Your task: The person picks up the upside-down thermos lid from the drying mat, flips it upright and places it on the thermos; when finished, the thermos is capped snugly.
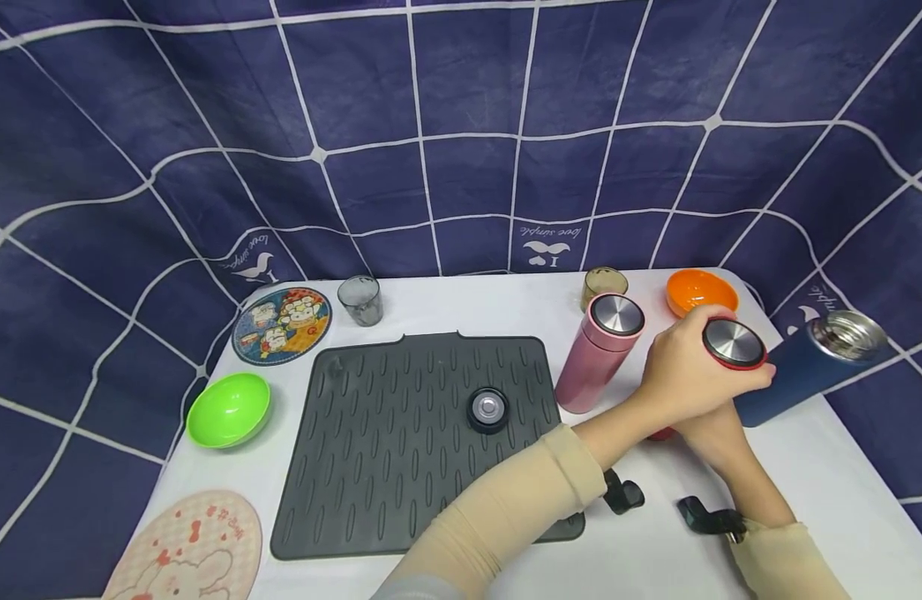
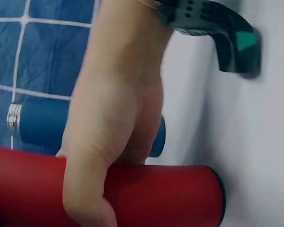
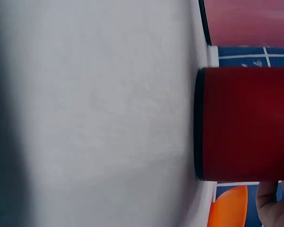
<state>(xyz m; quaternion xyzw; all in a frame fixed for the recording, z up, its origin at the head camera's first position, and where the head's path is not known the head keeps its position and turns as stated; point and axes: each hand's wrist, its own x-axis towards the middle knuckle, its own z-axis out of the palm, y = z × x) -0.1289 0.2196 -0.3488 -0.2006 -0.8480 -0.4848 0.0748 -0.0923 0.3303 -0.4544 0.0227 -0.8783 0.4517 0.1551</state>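
Observation:
A red thermos (image 2: pixel 165 194) stands between both hands; its base shows in the right wrist view. My left hand (image 1: pixel 678 367) grips its top, fingers wrapped round the steel-topped lid (image 1: pixel 734 342). Lower down, my right hand (image 2: pixel 104 118) holds the red body. Close on the left is a pink thermos (image 1: pixel 599 354) with its lid on. A dark blue thermos (image 1: pixel 794 371) stands behind on the right, its steel mouth uncovered. One round black lid (image 1: pixel 488 409) lies on the dark grey mat (image 1: pixel 401 450).
At the back right are an orange bowl (image 1: pixel 701 292) and an amber glass (image 1: pixel 605 283). Toward the left stand a grey glass (image 1: pixel 361 300), a green bowl (image 1: pixel 228 410), a cartoon coaster (image 1: pixel 283 326) and a pink placemat (image 1: pixel 191 550). A blue checked curtain (image 1: pixel 461 108) hangs behind the table.

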